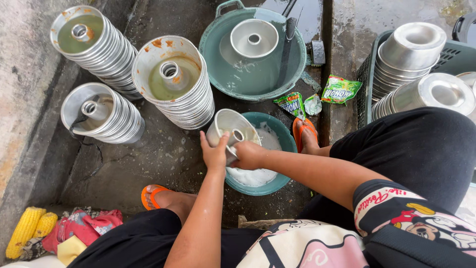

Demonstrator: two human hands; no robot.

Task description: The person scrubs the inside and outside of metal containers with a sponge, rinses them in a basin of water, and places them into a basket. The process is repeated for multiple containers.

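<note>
Shiny metal ring mould (229, 128), glossy teal plastic basin (282, 136) of white foam, rough wet concrete floor (148, 159).

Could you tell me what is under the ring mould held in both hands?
A teal basin of white suds sits under the ring mould; the left hand and right hand hide its middle.

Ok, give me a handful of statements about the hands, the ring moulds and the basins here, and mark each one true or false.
1. Both hands hold one metal ring mould over the small soapy basin. True.
2. The left hand is lifting a mould off the stacks. False: it grips the held mould's rim; the stacks stand apart.
3. The large green basin holds a single mould in water. True.
4. The crate on the right is filled with corn cobs. False: it holds stacked metal moulds; yellow cob-shaped things lie bottom left.
5. The right hand rests on the person's knee. False: it is at the mould's underside.
</note>
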